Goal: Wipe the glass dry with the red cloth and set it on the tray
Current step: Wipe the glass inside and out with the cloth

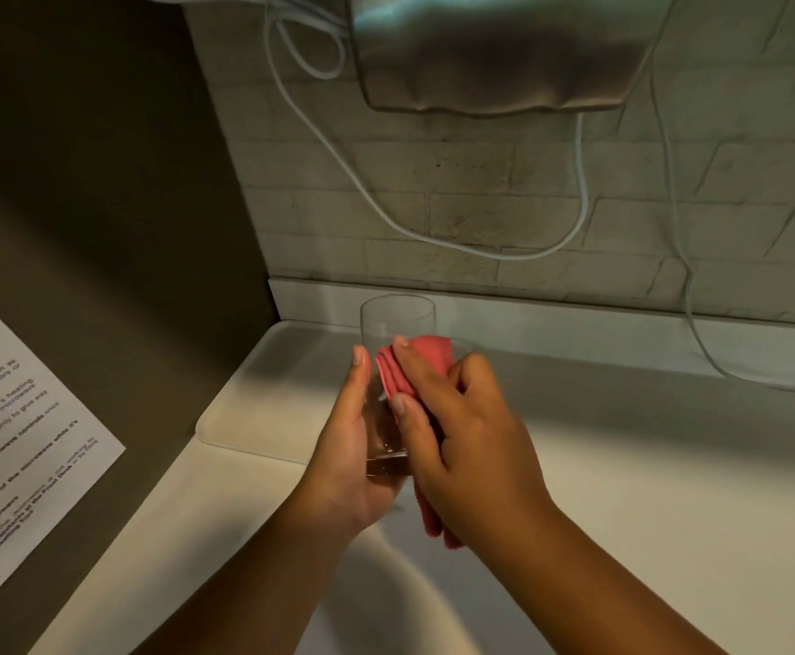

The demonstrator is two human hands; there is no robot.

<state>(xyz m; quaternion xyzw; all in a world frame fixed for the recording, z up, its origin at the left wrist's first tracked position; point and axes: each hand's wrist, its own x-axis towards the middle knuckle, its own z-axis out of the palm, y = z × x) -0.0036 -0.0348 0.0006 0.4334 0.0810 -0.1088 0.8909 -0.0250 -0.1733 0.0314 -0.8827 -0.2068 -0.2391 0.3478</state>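
Nearest you, both forearms reach in over the white desk [646, 489]. Your left hand [353, 446] cups the tumbler glass [395, 323] from the left, fingers curled round its lower wall and heavy base, thumb up along the side. Your right hand [461, 437] pinches the folded red cloth [405, 371] and presses it on the glass's right wall; a tail of cloth hangs below the right fingers.

The glass is held upright in the air, rim above both sets of fingers.

Judgement: clear, rigid, fragile, and slippery while wet. Keep the hold low at the thick base, not at the thin rim. The cloth is soft and limp; it should bunch easily to reach inside.

Beyond the fingertips, just behind the glass, lies the white tray [244, 413] on the desk. Farther back: brick wall [480, 182], looping white cables [386, 219].
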